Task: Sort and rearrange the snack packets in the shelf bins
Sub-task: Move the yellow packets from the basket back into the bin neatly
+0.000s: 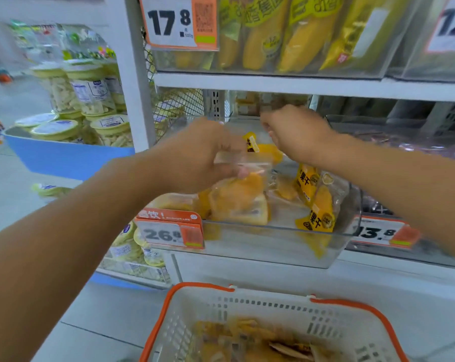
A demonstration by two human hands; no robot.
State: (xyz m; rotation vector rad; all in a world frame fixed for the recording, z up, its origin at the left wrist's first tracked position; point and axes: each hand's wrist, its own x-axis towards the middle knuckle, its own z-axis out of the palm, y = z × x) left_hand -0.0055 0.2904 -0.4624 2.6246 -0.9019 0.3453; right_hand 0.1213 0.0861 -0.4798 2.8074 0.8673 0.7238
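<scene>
So both hands are in the clear plastic bin [273, 231] on the middle shelf. Left hand [202, 155] pinches a crinkly see-through packet [240, 194] of orange dried fruit by its top edge. Right hand [297, 134] is curled near the bin's back (can't tell if it grips anything). Glossy yellow packets [316, 205] lean right; the middle floor looks open. White slotted basket [221, 304] sits below.

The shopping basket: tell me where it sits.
The shopping basket sits low in the head view, centre-right, below the clear shelf bin holding yellow snack packets.
</scene>
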